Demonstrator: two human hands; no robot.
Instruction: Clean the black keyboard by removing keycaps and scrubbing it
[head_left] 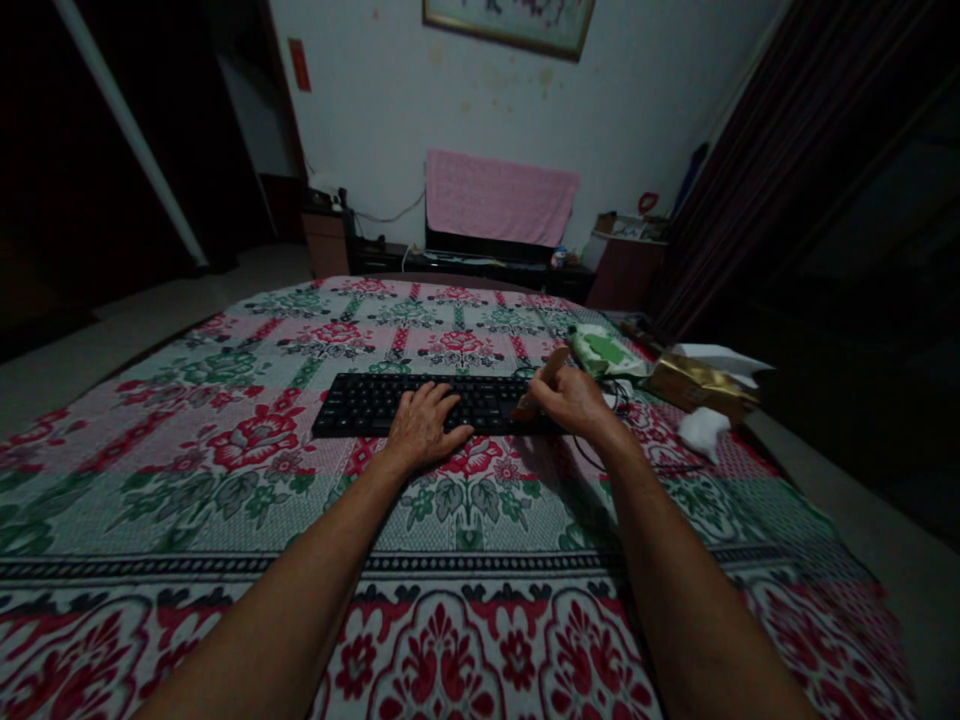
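A black keyboard (360, 405) lies lengthwise across the flower-patterned cloth in front of me. My left hand (424, 425) rests on its middle part, fingers spread over the keys and thumb stretched to the right along the front edge. Above the keyboard's right end, my right hand (574, 400) is closed around a flat brown brush-like tool (553, 366). The tool stands tilted, with its lower end at the keys on the right side. Its exact kind is hard to make out in the dim light. A dark cable runs beside my right wrist.
To the right lie a green and white soft pack (604, 350), a gold box (697, 385) with white paper sticking out, and a crumpled white tissue (703, 432). The patterned cloth (465, 500) covers the table. Beyond it stands a low cabinet with a pink cloth (499, 198).
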